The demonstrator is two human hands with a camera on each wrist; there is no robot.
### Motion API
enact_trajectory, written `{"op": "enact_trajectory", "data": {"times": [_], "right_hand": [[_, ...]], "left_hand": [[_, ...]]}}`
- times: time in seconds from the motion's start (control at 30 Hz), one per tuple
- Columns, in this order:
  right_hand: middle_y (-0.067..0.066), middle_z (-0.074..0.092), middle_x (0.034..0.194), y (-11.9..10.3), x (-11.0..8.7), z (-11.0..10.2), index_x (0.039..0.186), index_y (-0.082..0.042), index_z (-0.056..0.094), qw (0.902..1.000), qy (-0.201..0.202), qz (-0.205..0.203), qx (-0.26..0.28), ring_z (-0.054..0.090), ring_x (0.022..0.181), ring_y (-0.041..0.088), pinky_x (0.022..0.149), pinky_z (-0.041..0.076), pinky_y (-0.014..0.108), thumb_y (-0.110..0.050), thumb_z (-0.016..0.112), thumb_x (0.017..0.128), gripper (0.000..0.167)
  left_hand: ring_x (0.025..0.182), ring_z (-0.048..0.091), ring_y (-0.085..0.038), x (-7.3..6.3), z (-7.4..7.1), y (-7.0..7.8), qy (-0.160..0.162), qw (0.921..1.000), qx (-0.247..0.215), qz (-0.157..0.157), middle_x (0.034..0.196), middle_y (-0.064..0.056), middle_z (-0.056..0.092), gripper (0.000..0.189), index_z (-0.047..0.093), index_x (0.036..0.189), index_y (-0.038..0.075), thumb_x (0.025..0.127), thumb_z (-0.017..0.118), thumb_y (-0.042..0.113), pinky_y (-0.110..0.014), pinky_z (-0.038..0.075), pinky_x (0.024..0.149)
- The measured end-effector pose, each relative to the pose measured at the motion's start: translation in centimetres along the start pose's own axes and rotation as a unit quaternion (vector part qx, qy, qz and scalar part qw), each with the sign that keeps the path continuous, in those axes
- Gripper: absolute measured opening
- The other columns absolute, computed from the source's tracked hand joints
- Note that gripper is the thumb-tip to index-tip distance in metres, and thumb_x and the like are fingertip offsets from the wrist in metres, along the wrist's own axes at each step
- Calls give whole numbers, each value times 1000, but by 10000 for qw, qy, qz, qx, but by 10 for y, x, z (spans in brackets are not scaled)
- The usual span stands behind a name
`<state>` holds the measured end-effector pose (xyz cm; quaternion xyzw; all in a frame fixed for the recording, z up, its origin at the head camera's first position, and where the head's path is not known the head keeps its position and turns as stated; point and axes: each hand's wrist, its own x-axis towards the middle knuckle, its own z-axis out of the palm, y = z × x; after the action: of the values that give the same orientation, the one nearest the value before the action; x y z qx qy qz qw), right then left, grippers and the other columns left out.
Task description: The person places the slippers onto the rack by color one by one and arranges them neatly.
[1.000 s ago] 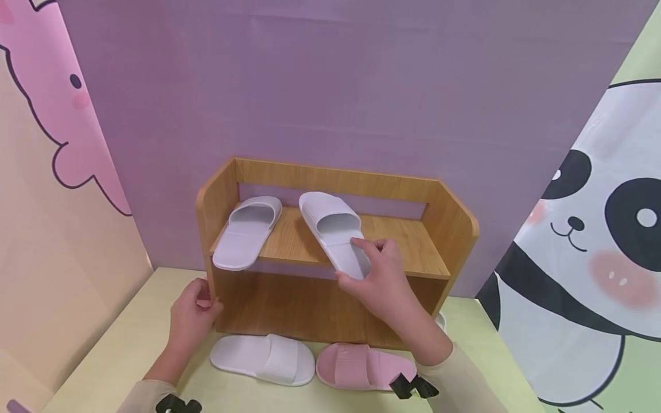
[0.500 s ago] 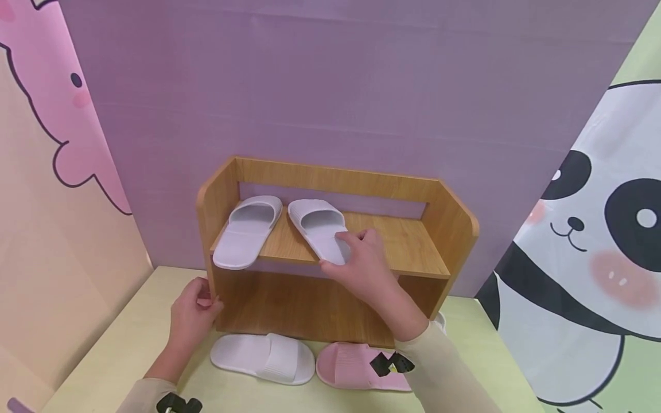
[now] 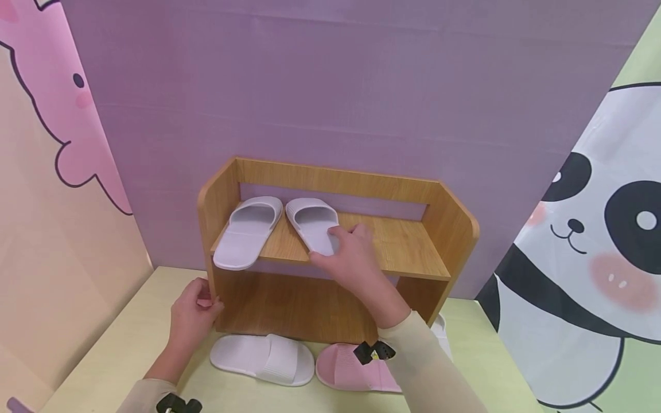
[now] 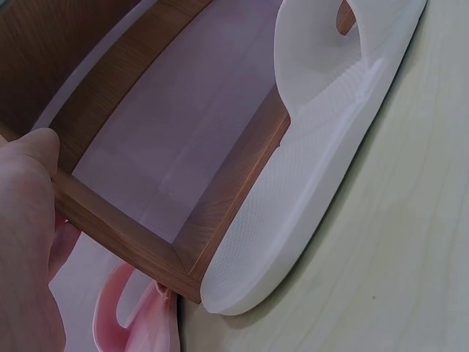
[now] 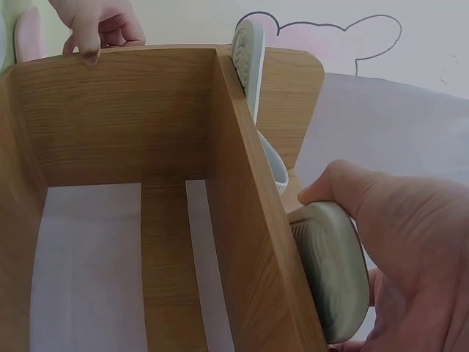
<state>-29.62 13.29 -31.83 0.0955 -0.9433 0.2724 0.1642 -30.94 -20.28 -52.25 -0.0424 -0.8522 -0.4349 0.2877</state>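
Observation:
A wooden shoe rack (image 3: 338, 172) with two levels stands on the table. My left hand (image 3: 192, 314) holds the front edge of its left side panel; the left wrist view shows the thumb (image 4: 40, 147) on that edge. On the upper shelf, at the left, lies a white slipper (image 3: 242, 238), toe to the back. Beside it is a second white slipper (image 3: 316, 229), slightly angled, whose heel my right hand (image 3: 351, 255) pinches between thumb and fingers. In the right wrist view this heel (image 5: 333, 271) sticks out past the shelf's front edge.
In front of the rack, a white slipper (image 3: 263, 358) and a pink slipper (image 3: 356, 367), partly under my right sleeve, lie on the table (image 3: 222, 396). Another white piece (image 3: 440, 332) shows right of the rack. A pink slipper (image 4: 135, 315) appears beyond the rack's left side. A purple wall (image 3: 330, 86) rises behind.
My right hand has moved left with the white slipper, bringing it close beside the other one and turning it a little straighter. The left hand has stayed on the rack.

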Motion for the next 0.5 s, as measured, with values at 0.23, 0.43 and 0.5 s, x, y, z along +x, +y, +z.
{"op": "enact_trajectory", "data": {"times": [0.23,0.43,0.5], "right_hand": [[20,49,124,-8,5,7,145,-5,69,9997,-144,173,-97,43,117,33,79,44,37,-51,83,84,78],[20,51,119,-15,3,10,144,-3,68,9979,-344,110,-532,44,113,33,79,45,37,-62,81,87,82],[20,51,117,-16,2,10,144,-3,68,9969,-414,53,-667,44,113,33,81,46,38,-67,80,88,85]], "left_hand": [[94,72,-27,0,0,0,35,10000,52,12,109,-10,73,31,65,117,9,92,80,-2,-27,61,76],[93,72,-26,0,1,-2,88,9999,61,90,108,-9,73,32,66,116,9,91,81,-2,-28,61,76],[91,73,-25,0,2,-3,121,9998,68,129,107,-9,73,32,66,115,9,90,82,-3,-29,62,76]]}}
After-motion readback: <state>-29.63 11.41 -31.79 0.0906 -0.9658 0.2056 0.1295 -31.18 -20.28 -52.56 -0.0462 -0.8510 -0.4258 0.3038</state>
